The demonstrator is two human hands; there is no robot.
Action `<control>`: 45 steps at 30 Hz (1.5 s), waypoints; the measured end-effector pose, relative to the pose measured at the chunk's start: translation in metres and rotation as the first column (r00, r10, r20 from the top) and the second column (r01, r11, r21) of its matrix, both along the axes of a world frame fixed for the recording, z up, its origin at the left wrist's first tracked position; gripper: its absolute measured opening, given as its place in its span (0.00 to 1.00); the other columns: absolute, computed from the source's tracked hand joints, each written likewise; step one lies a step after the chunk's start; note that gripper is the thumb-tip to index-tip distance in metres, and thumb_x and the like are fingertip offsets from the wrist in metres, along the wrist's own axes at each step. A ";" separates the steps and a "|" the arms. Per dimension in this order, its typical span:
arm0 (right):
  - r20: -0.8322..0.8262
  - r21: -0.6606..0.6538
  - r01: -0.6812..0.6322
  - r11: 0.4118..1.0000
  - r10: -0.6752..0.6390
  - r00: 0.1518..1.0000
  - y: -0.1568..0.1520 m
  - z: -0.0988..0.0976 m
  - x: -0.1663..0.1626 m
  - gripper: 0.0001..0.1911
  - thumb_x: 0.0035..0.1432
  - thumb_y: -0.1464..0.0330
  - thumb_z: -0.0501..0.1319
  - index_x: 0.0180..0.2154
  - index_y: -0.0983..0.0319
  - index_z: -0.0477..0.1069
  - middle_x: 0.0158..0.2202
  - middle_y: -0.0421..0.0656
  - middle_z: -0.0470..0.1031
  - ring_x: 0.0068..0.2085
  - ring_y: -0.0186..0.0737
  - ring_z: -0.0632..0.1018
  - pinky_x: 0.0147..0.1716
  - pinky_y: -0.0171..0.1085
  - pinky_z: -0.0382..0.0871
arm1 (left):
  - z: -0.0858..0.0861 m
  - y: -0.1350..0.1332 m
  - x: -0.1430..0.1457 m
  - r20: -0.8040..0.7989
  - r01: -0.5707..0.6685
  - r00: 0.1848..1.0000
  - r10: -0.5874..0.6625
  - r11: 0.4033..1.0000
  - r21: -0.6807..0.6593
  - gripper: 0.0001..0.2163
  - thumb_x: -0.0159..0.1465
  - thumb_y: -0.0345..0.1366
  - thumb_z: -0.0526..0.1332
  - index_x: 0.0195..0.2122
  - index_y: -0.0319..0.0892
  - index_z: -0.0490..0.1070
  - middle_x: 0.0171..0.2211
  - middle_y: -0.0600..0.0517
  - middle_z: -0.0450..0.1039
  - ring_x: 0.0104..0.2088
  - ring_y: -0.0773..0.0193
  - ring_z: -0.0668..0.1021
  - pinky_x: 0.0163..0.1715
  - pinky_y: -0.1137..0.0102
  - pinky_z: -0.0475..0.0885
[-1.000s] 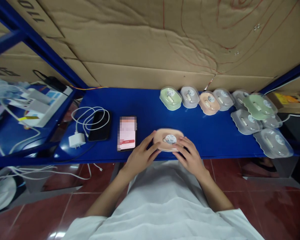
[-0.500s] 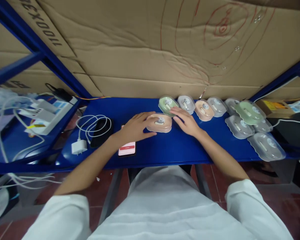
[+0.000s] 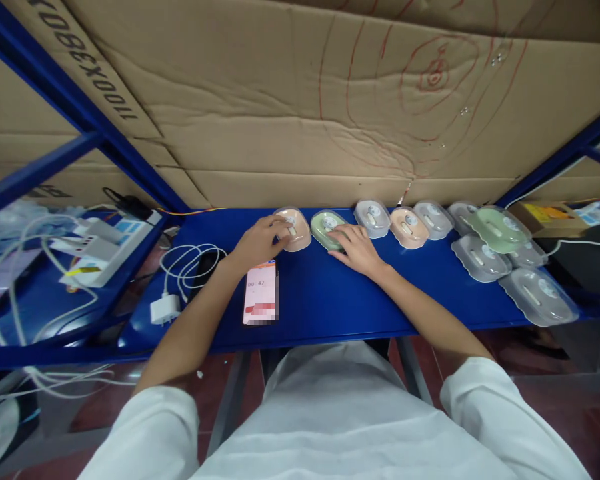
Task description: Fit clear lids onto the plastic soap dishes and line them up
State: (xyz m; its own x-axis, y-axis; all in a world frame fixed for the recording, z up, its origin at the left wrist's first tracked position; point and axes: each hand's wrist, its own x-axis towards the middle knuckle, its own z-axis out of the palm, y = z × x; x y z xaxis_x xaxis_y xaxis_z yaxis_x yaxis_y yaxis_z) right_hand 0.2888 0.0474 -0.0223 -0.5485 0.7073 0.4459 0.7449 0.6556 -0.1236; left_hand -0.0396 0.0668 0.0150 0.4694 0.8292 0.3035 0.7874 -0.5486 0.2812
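Peach box: lay on the desk (image 3: 340, 303) under the fingers of the left hand, its clear lid, white piece and round sticker (image 3: 301, 230) partly showing to the right of them.
Green box: sat just right of the peach one, apart from it, its right part covered by the right hand (image 3: 325, 220).
Left hand: half open, palm down, fingers curved over the left side of the peach box (image 3: 260, 241); whether it gripped or only rested could not be told.
Right hand: partly open, fingers bent over the green lid, thumb toward the near edge (image 3: 356, 248); how firm its hold was could not be told.
Phone: lay just below the left hand, screen up, reading 00:42 (image 3: 261, 293).
Back row: a grey box (image 3: 373, 219), a second peach box (image 3: 409, 228) and another grey box (image 3: 433, 220) stood beyond and right of the right hand.
Cluster: well right of that hand, a second green box (image 3: 500, 229) rested on top among grey ones.
Charger: white, with its coiled cable, left of the left hand (image 3: 165, 309).
Power strip: farther left again (image 3: 107, 257).
Cardboard: rose beyond both hands, marked with red curves (image 3: 255, 147).
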 end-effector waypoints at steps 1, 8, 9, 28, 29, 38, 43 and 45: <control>0.019 0.002 -0.011 1.000 0.011 1.000 -0.002 0.000 -0.003 0.27 0.75 0.53 0.61 0.67 0.58 0.72 0.64 0.55 0.75 0.65 0.59 0.73 0.62 0.56 0.67 | 0.000 -0.004 0.004 -0.009 -0.007 1.000 0.007 1.000 -0.009 0.22 0.73 0.45 0.62 0.65 0.44 0.73 0.70 0.40 0.68 0.67 0.43 0.73 0.66 0.47 0.72; -0.041 -0.049 -0.062 0.997 0.060 0.997 0.001 -0.002 0.007 0.26 0.73 0.53 0.64 0.67 0.54 0.73 0.67 0.52 0.72 0.69 0.59 0.69 0.66 0.58 0.65 | -0.003 0.002 -0.001 0.143 0.008 0.990 0.000 0.998 -0.059 0.22 0.70 0.50 0.67 0.61 0.46 0.74 0.62 0.44 0.75 0.62 0.48 0.77 0.61 0.52 0.77; -0.077 -0.054 -0.057 0.997 0.053 0.996 0.004 -0.002 0.010 0.26 0.73 0.53 0.64 0.66 0.54 0.74 0.67 0.52 0.73 0.69 0.59 0.69 0.66 0.59 0.65 | -0.005 0.006 -0.003 0.197 0.022 0.980 -0.007 0.997 -0.073 0.22 0.71 0.51 0.66 0.60 0.44 0.74 0.60 0.44 0.76 0.60 0.50 0.78 0.59 0.54 0.78; 0.085 -0.072 -0.094 0.993 0.100 0.991 -0.010 0.015 0.011 0.38 0.70 0.46 0.65 0.72 0.58 0.66 0.75 0.57 0.62 0.75 0.66 0.63 0.73 0.67 0.49 | -0.007 -0.016 0.016 -0.099 0.064 0.993 -0.072 0.995 -0.081 0.27 0.66 0.52 0.73 0.63 0.48 0.75 0.80 0.42 0.49 0.77 0.35 0.58 0.74 0.38 0.58; 0.110 -0.075 -0.098 0.992 0.106 0.988 -0.011 0.016 0.012 0.39 0.69 0.48 0.67 0.73 0.58 0.65 0.77 0.58 0.59 0.76 0.67 0.61 0.73 0.68 0.49 | -0.008 -0.015 0.015 -0.108 0.057 0.992 -0.065 0.995 -0.083 0.28 0.66 0.51 0.73 0.64 0.47 0.75 0.80 0.41 0.49 0.78 0.35 0.57 0.74 0.38 0.59; 0.173 -0.125 -0.036 0.991 0.058 0.983 -0.007 0.019 0.019 0.37 0.70 0.54 0.67 0.74 0.54 0.65 0.81 0.54 0.49 0.78 0.70 0.55 0.74 0.73 0.43 | -0.014 -0.003 0.004 -0.022 0.094 0.995 -0.095 0.994 -0.060 0.26 0.79 0.56 0.51 0.62 0.45 0.77 0.80 0.42 0.50 0.80 0.42 0.54 0.78 0.46 0.53; 0.187 -0.135 0.008 0.991 0.018 0.982 -0.005 0.017 0.019 0.32 0.72 0.51 0.63 0.68 0.61 0.73 0.78 0.59 0.57 0.78 0.69 0.57 0.74 0.70 0.47 | -0.013 0.000 0.002 0.072 0.060 0.996 -0.055 0.996 -0.069 0.33 0.78 0.61 0.45 0.65 0.42 0.74 0.79 0.39 0.48 0.79 0.42 0.57 0.76 0.47 0.58; 0.143 -0.148 -0.017 0.989 0.038 0.989 -0.003 0.015 0.020 0.31 0.73 0.49 0.61 0.66 0.61 0.76 0.77 0.58 0.59 0.78 0.68 0.58 0.75 0.69 0.47 | -0.012 0.001 0.001 0.108 0.075 0.992 -0.068 0.995 -0.068 0.32 0.79 0.61 0.45 0.65 0.42 0.73 0.79 0.38 0.49 0.78 0.42 0.59 0.75 0.47 0.60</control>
State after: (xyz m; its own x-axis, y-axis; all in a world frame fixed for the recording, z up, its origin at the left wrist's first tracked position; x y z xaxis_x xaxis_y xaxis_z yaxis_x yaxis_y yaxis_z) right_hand 0.3084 0.0443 -0.0077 -0.6200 0.7427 0.2530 0.7438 0.6590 -0.1118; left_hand -0.0383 0.0677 0.0031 0.4970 0.8159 0.2956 0.7107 -0.5781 0.4008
